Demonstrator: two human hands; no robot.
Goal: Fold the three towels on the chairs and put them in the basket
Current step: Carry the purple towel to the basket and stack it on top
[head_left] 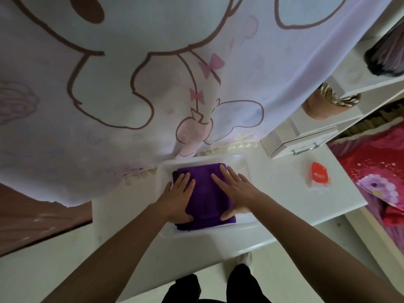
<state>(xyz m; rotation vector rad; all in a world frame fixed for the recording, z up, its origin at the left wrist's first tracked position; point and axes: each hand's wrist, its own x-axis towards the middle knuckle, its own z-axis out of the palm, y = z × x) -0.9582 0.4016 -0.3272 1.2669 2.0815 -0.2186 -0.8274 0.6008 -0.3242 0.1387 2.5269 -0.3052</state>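
The left hand (pixel 177 197) and right hand (pixel 236 191), fingers spread flat, press the folded purple towel (pixel 205 193) beneath them in the basket (pixel 242 228), perhaps atop 1 paler layer (pixel 227 225).

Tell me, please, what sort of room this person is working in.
Most likely a bedroom in a home: a cartoon-print curtain hangs behind the white desk, red floral bedding lies at the right, and white shelves stand above the desk's far corner.
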